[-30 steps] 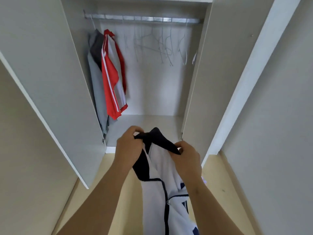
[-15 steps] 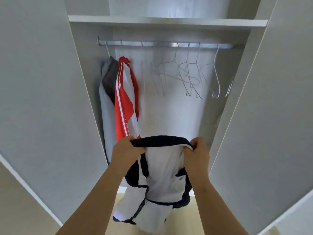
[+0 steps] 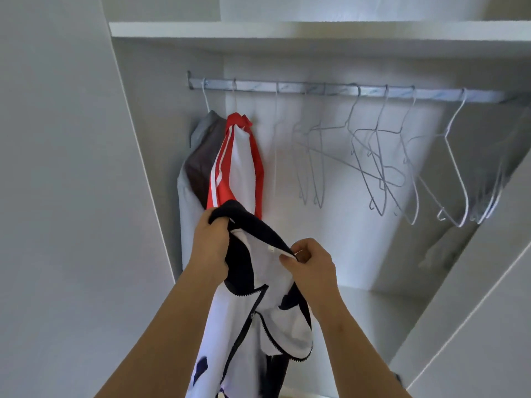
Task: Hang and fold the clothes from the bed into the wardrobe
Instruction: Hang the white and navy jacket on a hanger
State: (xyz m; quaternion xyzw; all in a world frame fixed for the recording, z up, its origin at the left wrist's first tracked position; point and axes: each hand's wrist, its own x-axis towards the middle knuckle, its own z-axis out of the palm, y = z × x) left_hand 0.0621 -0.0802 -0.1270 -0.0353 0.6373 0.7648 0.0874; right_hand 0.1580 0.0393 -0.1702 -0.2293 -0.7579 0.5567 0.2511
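Below, both hands, left hand (image 3: 211, 248) and right hand (image 3: 311, 264), gripping jacket (image 3: 247, 326) collar, hem cut off, hangers (image 3: 379, 168) blurred on rail (image 3: 316, 89)

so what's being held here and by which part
The white and navy jacket, by its dark collar: the left hand grips one end, the right hand pinches the other.

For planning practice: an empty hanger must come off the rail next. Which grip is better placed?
Probably the right grip: the empty hangers hang on its side, while the left grip holds the jacket by its collar.
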